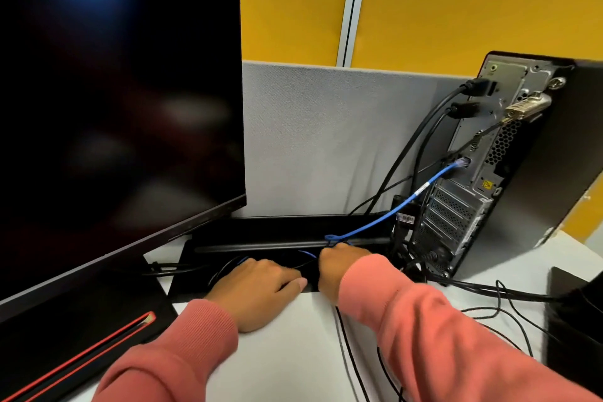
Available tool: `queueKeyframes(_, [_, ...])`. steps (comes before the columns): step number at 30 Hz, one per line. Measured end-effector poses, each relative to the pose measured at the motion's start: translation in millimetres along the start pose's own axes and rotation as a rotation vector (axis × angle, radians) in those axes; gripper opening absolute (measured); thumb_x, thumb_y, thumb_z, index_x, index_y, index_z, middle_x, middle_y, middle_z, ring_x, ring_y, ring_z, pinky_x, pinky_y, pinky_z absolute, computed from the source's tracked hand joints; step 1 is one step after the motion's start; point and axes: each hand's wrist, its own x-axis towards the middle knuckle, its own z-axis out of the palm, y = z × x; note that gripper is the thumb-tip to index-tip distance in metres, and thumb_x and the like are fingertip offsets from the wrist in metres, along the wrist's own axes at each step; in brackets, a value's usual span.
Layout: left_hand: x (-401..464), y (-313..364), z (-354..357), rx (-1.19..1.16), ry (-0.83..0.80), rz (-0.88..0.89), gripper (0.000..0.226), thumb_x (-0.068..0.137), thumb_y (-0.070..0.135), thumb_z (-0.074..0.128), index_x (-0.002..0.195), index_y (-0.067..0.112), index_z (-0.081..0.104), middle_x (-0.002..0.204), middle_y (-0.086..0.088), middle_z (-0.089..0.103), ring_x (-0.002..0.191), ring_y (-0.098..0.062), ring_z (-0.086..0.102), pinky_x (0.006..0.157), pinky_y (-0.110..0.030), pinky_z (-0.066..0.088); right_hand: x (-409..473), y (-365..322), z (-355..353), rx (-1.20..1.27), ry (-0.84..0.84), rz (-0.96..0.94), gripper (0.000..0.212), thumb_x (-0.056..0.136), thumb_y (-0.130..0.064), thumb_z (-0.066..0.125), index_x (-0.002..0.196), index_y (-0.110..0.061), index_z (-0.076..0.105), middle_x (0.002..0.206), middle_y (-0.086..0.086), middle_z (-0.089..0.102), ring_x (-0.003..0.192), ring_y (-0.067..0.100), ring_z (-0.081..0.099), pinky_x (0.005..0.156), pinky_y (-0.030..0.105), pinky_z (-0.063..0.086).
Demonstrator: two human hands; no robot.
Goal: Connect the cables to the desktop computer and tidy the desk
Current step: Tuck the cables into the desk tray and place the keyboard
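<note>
A dark monitor [120, 91] fills the left of our view, well left of the computer tower [522, 157] that stands with its back panel turned toward us on the white bench [293, 352]. Between monitor and tower, an open black cable tray [261, 238] is sunk into the bench. Our left hand [257, 290] rests at its near edge, fingers curled down among dark cables; we cannot tell whether it grips one. Just left of the tower, our right hand [339, 268] is closed into a fist beside a blue network cable [391, 212], which arcs up to a port on the tower. We judge this cable light, springy and fairly slick, best held close to its plug. Loose black cables [489, 303] trail in front of the tower.
</note>
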Motion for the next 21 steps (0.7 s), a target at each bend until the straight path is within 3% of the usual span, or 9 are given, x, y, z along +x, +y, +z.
queueKeyframes(3, [-5.1, 3.8, -3.1, -0.031, 0.103, 0.016, 0.026, 0.096, 0.063, 0.036, 0.097, 0.039, 0.048, 0.094, 0.017, 0.061, 0.091, -0.015, 0.056, 0.082, -0.042, 0.051, -13.5, -7.7, 4.1, 0.039, -0.033, -0.007, 0.033, 0.097, -0.018, 0.044, 0.124, -0.011, 0.060, 0.130, 0.013, 0.062, 0.120, 0.036, 0.059, 0.099, 0.042, 0.044])
queueKeyframes(5, [-8.1, 5.3, -5.9, -0.039, 0.165, 0.048, 0.017, 0.098, 0.057, 0.044, 0.104, 0.041, 0.045, 0.102, 0.021, 0.058, 0.096, -0.011, 0.053, 0.087, -0.035, 0.047, -22.5, -9.5, 14.7, 0.066, -0.006, -0.064, 0.035, 0.096, -0.013, 0.045, 0.129, -0.011, 0.056, 0.132, 0.012, 0.058, 0.124, 0.034, 0.056, 0.106, 0.043, 0.038])
queueKeyframes(7, [-8.7, 5.0, -6.5, -0.016, 0.204, 0.098, 0.019, 0.100, 0.053, 0.045, 0.116, 0.044, 0.045, 0.113, 0.023, 0.053, 0.105, -0.008, 0.052, 0.094, -0.031, 0.043, -36.2, -4.3, 22.8, 0.128, 0.052, -0.134, 0.040, 0.093, -0.006, 0.045, 0.130, -0.016, 0.056, 0.131, 0.005, 0.056, 0.123, 0.030, 0.056, 0.103, 0.042, 0.043])
queueKeyframes(10, [-8.8, 5.5, -4.7, -0.020, 0.212, 0.143, 0.028, 0.103, 0.049, 0.044, 0.130, 0.044, 0.046, 0.123, 0.023, 0.051, 0.114, -0.005, 0.051, 0.100, -0.030, 0.041, -56.8, 17.7, 36.9, 0.275, 0.228, -0.216, 0.048, 0.087, -0.003, 0.044, 0.124, -0.029, 0.063, 0.122, -0.009, 0.061, 0.115, 0.019, 0.061, 0.094, 0.039, 0.053])
queueKeyframes(13, [-9.8, 7.6, -3.6, -0.036, 0.246, 0.169, 0.031, 0.103, 0.049, 0.042, 0.133, 0.045, 0.047, 0.123, 0.025, 0.050, 0.113, -0.006, 0.053, 0.100, -0.033, 0.045, -77.4, 41.0, 46.9, 0.354, 0.391, -0.210, 0.043, 0.087, -0.021, 0.034, 0.110, -0.032, 0.069, 0.106, -0.017, 0.064, 0.102, 0.010, 0.060, 0.087, 0.036, 0.054])
queueKeyframes(17, [-10.7, 14.5, -0.7, -0.137, 0.277, 0.166, 0.038, 0.100, 0.053, 0.047, 0.138, 0.047, 0.044, 0.126, 0.030, 0.048, 0.116, -0.003, 0.052, 0.101, -0.034, 0.046, -98.0, 68.9, 49.3, 0.569, 0.807, -0.008, 0.008, 0.087, -0.025, 0.059, 0.083, -0.028, 0.066, 0.078, -0.013, 0.059, 0.065, 0.007, 0.058, 0.062, 0.029, 0.051])
queueKeyframes(19, [-8.6, 22.7, 2.2, -0.168, 0.256, 0.163, 0.053, 0.099, 0.057, 0.048, 0.149, 0.051, 0.032, 0.139, 0.032, 0.044, 0.129, -0.004, 0.047, 0.110, -0.033, 0.041, -99.5, 76.4, 45.7, 0.686, 0.951, 0.114, 0.011, 0.088, -0.021, 0.072, 0.096, -0.029, 0.069, 0.084, -0.013, 0.062, 0.067, 0.004, 0.059, 0.065, 0.024, 0.052])
queueKeyframes(21, [-2.3, 32.0, 6.5, -0.181, 0.196, 0.147, 0.064, 0.100, 0.058, 0.045, 0.156, 0.056, 0.014, 0.152, 0.031, 0.036, 0.140, -0.003, 0.037, 0.117, -0.032, 0.033, -91.4, 76.9, 41.8, 0.743, 0.926, 0.174, 0.035, 0.091, -0.020, 0.072, 0.125, -0.023, 0.066, 0.102, -0.008, 0.066, 0.077, 0.010, 0.065, 0.078, 0.032, 0.056])
